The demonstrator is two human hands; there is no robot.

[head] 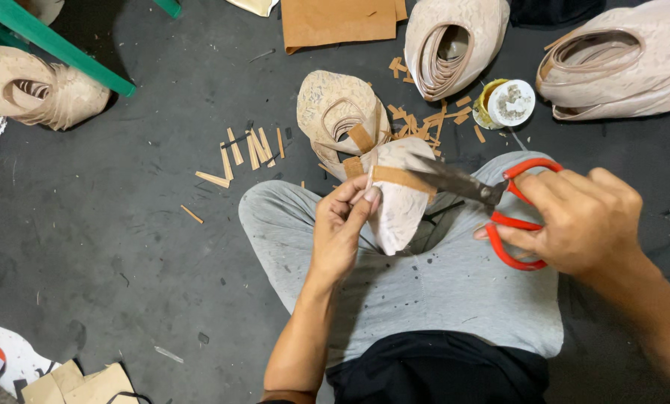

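Observation:
My left hand (341, 224) pinches the edge of a pale beige shoe upper piece (399, 209) over my lap, with a tan strip (402, 178) glued across its top. My right hand (582, 221) grips red-handled scissors (492, 198); the dark blades point left and meet the end of the tan strip. A second beige upper (335, 112) with tan strips lies on the floor just beyond the held piece.
Cut tan strips (249, 150) and scraps (425, 120) litter the dark floor. A round glue tin (506, 103) sits by my right knee. Stacked beige uppers lie at top centre (455, 41), top right (619, 63) and top left (35, 86). A green bar (58, 49) crosses the upper left.

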